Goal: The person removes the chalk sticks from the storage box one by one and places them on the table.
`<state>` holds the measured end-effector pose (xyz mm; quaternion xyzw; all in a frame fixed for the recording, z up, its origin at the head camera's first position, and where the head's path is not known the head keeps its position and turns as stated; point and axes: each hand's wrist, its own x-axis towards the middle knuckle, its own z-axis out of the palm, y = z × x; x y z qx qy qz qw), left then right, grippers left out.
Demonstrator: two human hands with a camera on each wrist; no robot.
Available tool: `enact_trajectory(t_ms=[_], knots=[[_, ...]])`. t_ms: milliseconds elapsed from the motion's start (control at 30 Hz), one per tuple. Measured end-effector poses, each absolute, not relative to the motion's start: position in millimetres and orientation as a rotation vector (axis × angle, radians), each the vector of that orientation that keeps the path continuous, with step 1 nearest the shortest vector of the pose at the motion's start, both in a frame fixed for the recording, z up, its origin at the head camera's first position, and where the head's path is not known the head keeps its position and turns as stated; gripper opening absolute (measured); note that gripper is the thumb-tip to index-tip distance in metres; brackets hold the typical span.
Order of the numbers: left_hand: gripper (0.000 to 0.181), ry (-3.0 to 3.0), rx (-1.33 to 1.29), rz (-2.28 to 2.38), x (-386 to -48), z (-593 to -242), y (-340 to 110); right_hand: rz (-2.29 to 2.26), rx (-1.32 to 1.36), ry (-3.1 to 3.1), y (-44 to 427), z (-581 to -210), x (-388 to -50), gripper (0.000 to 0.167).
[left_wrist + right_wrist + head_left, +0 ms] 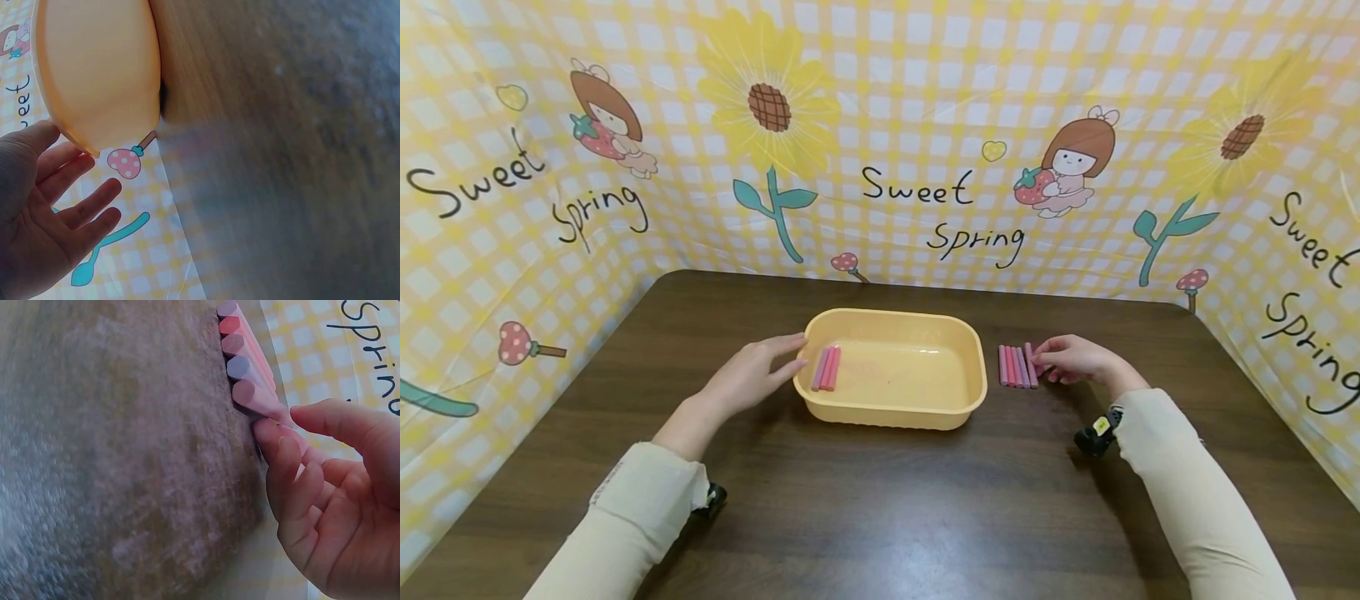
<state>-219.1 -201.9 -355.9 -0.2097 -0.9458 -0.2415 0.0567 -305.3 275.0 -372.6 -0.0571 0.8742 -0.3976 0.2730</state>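
Note:
A yellow plastic basin (891, 410) stands on the table. At its left end my left hand (748, 371) touches the rim with thumb and fingertips; the left wrist view shows the thumb at the rim and the other fingers spread. Inside the basin lie three pink and purple sticks (826, 369), side by side. To the right of the basin is a row of several similar hexagonal sticks (1012, 367). My right hand (337, 494) pinches the far end of the nearest one, a pink hexagonal stick (250, 395), between thumb and index finger. This stick tilts slightly at the row's right end.
The dark wood table (880, 508) has rounded back corners. A yellow checked cloth (910, 100) with printed flowers hangs behind it and along both sides. A black wrist camera (1096, 433) sits below the right sleeve, another (711, 502) by the left sleeve.

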Motion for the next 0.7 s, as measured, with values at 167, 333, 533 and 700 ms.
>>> enact_trajectory(t_ms=[167,333,533,700], knots=[[0.045,-2.865,-0.643,-0.733,-219.0,-355.7,-201.7,-1.057,-0.15,2.36,274.5,-369.9,-304.7,0.038],[0.045,-2.864,-0.642,-0.725,-218.8,-355.4,-201.8,-1.043,-0.171,2.387,272.5,-360.7,-304.9,0.038],[0.045,-2.906,-0.622,-0.737,-220.5,-355.9,-202.5,-1.029,-0.24,2.423,256.3,-338.8,-305.3,0.044],[0.046,-2.905,-0.624,-0.74,-220.6,-356.2,-202.5,-0.992,-0.32,2.457,232.6,-319.7,-306.1,0.046]])
